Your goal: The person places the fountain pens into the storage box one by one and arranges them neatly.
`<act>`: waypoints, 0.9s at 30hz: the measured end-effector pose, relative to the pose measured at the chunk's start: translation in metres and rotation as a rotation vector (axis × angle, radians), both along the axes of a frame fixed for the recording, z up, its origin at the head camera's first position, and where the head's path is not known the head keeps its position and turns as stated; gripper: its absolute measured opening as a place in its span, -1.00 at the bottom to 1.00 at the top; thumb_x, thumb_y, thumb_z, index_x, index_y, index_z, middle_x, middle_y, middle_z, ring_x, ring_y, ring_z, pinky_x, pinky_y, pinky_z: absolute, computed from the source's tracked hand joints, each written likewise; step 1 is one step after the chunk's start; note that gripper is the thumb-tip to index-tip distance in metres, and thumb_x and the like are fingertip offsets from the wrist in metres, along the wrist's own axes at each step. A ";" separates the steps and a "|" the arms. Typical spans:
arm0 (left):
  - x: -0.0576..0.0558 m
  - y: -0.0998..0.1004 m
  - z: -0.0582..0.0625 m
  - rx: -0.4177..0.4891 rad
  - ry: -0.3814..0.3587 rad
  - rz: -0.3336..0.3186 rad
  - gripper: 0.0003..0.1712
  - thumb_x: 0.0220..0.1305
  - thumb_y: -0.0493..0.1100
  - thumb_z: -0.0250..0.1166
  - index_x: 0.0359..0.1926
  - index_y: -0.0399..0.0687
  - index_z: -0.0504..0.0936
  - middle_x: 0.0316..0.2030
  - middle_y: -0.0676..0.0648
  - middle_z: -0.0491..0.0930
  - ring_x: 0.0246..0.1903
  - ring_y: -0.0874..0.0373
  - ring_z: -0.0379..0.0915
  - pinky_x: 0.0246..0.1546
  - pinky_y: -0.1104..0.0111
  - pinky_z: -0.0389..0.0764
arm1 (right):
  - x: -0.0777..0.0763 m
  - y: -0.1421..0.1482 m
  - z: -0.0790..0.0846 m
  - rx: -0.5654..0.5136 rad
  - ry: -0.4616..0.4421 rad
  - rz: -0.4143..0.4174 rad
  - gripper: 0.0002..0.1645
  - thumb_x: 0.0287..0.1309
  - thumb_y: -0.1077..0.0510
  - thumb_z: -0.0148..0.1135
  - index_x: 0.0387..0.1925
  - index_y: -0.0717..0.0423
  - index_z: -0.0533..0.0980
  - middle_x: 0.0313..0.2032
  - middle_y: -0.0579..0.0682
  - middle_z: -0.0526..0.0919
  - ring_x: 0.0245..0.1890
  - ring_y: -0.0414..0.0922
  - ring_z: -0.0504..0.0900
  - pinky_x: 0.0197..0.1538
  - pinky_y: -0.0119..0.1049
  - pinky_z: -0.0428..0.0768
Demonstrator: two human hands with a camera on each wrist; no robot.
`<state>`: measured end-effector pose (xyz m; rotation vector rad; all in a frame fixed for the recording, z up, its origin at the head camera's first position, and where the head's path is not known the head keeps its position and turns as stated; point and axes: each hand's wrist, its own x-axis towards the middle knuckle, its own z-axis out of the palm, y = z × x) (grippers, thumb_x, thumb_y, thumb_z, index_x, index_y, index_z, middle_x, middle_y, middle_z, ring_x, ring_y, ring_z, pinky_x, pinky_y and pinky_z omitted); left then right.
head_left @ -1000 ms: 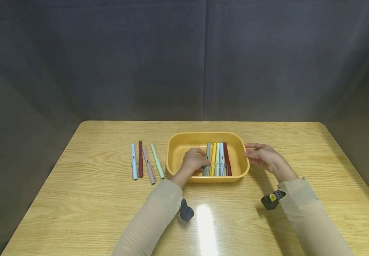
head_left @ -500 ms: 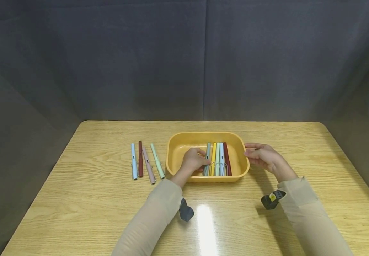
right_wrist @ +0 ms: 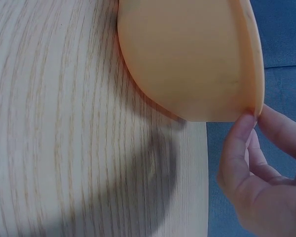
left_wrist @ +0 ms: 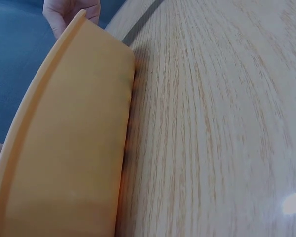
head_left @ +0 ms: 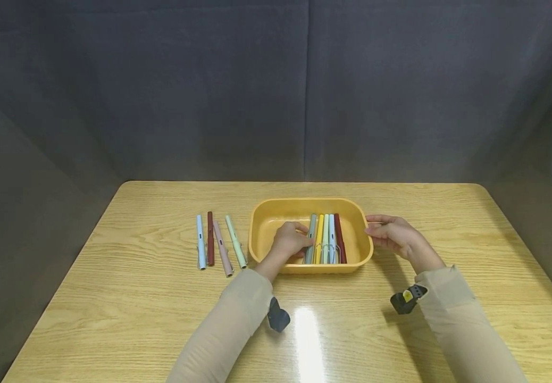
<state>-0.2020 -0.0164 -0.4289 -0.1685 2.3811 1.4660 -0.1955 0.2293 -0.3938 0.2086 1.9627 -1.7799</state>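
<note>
An orange-yellow plastic tray (head_left: pixel 268 206) stands on the table, its outer wall (left_wrist: pixel 74 123) filling much of the left wrist view. My left hand (head_left: pixel 287 239) reaches over the near rim and pinches a grey-green pen (head_left: pixel 311 229); its fingertips are partly hidden. To that pen's right lie a yellow pen (head_left: pixel 319 234), a pale green pen (head_left: pixel 326 229), a light blue pen (head_left: pixel 332 229) and a dark red pen (head_left: pixel 339 234), side by side with clips near. At the tray's right end my right hand (head_left: pixel 398 236) pinches the rim (right_wrist: pixel 256 64) between thumb and fingers.
Left of the tray, on the wooden table (head_left: pixel 127 298), lie a light blue pen (head_left: pixel 200 242), a dark red pen (head_left: pixel 210 239), a mauve pen (head_left: pixel 222 249) and a pale green pen (head_left: pixel 235 242). Dark curtains (head_left: pixel 218 106) rise behind and beside the table.
The grey-green pen has shifted very slightly right, closer to the yellow pen. Both hands and the tray hold nearly the same position.
</note>
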 end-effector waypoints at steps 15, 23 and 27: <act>0.003 -0.008 0.010 0.002 0.044 -0.013 -0.57 0.08 -0.25 0.39 0.01 -0.27 0.59 -0.23 -0.25 0.71 -0.57 0.21 0.51 -0.56 0.54 0.57 | 0.001 0.000 0.000 0.007 0.007 0.003 -0.33 0.24 0.33 0.09 0.31 0.44 0.11 -0.42 -0.27 0.60 -0.39 -0.39 0.62 -0.23 -0.57 0.67; 0.001 -0.016 0.025 0.141 0.011 -0.017 -0.57 0.19 -0.27 0.31 0.10 -0.27 0.54 -0.06 -0.28 0.63 -0.30 -0.02 0.63 -0.23 0.29 0.76 | 0.001 0.000 -0.001 0.019 0.010 0.003 -0.34 0.25 0.33 0.09 0.31 0.44 0.11 -0.43 -0.28 0.60 -0.39 -0.39 0.62 -0.24 -0.57 0.67; 0.001 -0.022 0.036 0.195 0.010 -0.034 -0.53 0.24 -0.27 0.28 0.17 -0.26 0.48 0.02 -0.30 0.59 -0.09 -0.17 0.61 -0.08 0.17 0.73 | 0.001 0.000 0.000 0.020 0.011 0.002 -0.33 0.25 0.32 0.10 0.31 0.44 0.12 -0.43 -0.27 0.60 -0.39 -0.39 0.62 -0.24 -0.57 0.67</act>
